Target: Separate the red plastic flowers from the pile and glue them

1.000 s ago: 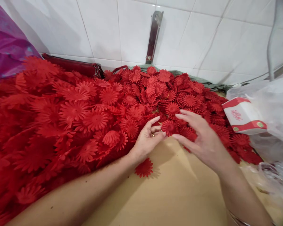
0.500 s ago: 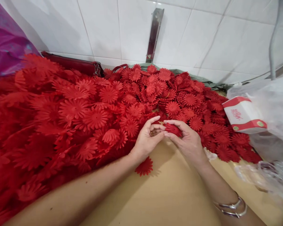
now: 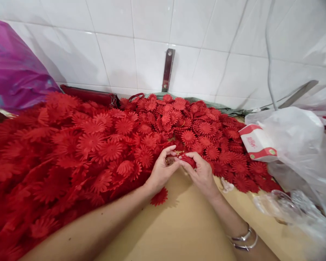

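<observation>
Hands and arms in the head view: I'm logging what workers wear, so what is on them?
Both forearms are bare, with no sleeves or gloves. The right wrist carries silver bangles. The left hand and right hand wear no gloves.

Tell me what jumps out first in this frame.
A huge heap of red fabric flowers floods the left and middle of the tan table, up to the white tiled wall. At its front edge the left hand and right hand meet, pinching one small red flower. A red-and-white box sits on clear plastic bags at right.
</observation>
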